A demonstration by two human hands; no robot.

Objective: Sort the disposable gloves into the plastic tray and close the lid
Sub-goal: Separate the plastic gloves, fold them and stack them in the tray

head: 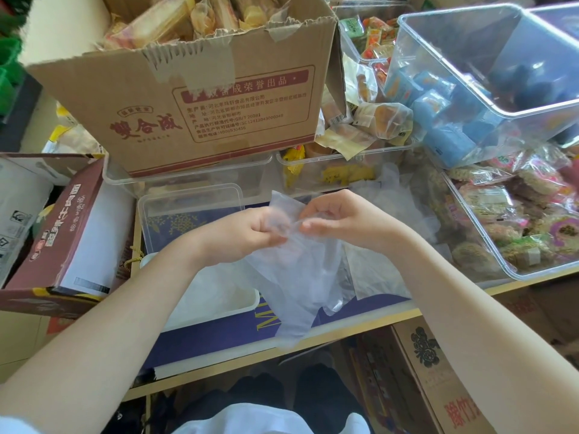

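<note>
My left hand (250, 228) and my right hand (338, 219) both pinch the top of a clear disposable glove (300, 277), which hangs between them over the table's front edge. Below my left wrist lies a white plastic tray (219, 305) with thin clear gloves in it. A clear plastic lid (191, 198) lies just behind the tray. More loose clear gloves (385, 195) are piled to the right of my right hand.
A large cardboard box (200, 98) of wrapped snacks stands on clear bins behind the lid. Clear bins of packaged snacks (513, 220) crowd the right side. A maroon carton (62, 239) lies at the left. Cardboard boxes (438, 371) sit under the table.
</note>
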